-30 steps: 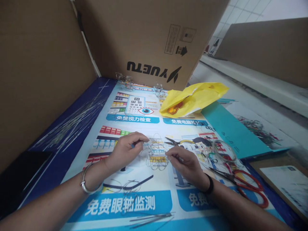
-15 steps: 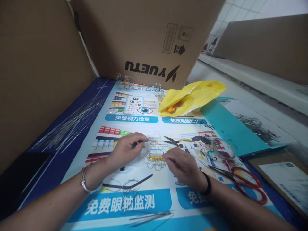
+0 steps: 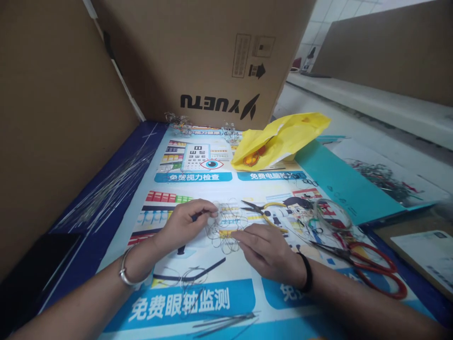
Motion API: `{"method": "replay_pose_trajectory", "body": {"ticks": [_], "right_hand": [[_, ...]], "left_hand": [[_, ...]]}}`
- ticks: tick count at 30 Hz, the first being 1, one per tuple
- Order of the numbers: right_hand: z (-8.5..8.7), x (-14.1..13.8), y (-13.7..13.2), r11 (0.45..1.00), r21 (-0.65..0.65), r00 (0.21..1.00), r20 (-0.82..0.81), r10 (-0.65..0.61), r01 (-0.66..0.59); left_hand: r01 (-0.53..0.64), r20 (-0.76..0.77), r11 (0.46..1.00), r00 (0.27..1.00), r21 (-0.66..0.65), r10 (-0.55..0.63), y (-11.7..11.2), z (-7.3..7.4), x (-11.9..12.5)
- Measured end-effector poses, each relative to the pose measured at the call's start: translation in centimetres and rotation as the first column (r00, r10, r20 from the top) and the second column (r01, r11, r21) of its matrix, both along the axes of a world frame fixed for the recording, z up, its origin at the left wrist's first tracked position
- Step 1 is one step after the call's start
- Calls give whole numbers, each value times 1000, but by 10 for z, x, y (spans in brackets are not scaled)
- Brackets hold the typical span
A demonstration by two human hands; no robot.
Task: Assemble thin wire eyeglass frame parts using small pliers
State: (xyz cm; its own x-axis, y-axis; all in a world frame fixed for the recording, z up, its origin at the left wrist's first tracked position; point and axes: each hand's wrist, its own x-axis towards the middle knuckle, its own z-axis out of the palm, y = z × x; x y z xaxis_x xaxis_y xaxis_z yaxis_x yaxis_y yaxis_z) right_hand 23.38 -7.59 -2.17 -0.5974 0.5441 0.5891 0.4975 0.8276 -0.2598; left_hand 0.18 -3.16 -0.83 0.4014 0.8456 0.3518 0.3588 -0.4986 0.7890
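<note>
A looped thin wire piece (image 3: 226,212) with flower-like loops lies between my two hands above the printed sheet. My left hand (image 3: 189,219) pinches its left edge, thumb and forefinger together. From the lower right, my right hand (image 3: 267,250) closes its fingertips on the wire loops. Yellow-handled pliers (image 3: 262,210) rest just beyond my right hand, jaws pointing left. Red-handled scissors (image 3: 368,264) lie to the right, near my right wrist. A coil of wire (image 3: 334,215) sits behind them. Cut wire lengths (image 3: 222,323) and a loose wire loop (image 3: 193,278) are nearest me.
A yellow bag (image 3: 279,141) lies at the back, beside a teal folder (image 3: 339,184) with tangled wire pieces (image 3: 384,177). Long straight wires (image 3: 106,189) are spread at the left, above a black flat object (image 3: 38,264). A cardboard box (image 3: 205,56) stands behind.
The view has shifted slightly. My right hand has moved a little left and down along the wire loops; my left hand keeps its pinch.
</note>
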Motion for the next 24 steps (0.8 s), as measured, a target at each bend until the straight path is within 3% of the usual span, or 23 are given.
{"method": "replay_pose_trajectory", "body": {"ticks": [10, 14, 19, 24], "right_hand": [[0, 1, 0, 998, -38, 998, -44, -41, 40], [4, 0, 0, 997, -66, 990, -131, -57, 49], [7, -1, 6, 961, -251, 920, -334, -203, 121], [4, 1, 14, 848, -504, 837, -383, -390, 165]], "left_hand": [[102, -46, 995, 994, 9, -102, 1, 6, -1], [124, -45, 992, 991, 18, -123, 1, 7, -1], [148, -62, 989, 987, 29, -146, 1, 7, -4], [231, -109, 972, 968, 37, -226, 4, 11, -7]]}}
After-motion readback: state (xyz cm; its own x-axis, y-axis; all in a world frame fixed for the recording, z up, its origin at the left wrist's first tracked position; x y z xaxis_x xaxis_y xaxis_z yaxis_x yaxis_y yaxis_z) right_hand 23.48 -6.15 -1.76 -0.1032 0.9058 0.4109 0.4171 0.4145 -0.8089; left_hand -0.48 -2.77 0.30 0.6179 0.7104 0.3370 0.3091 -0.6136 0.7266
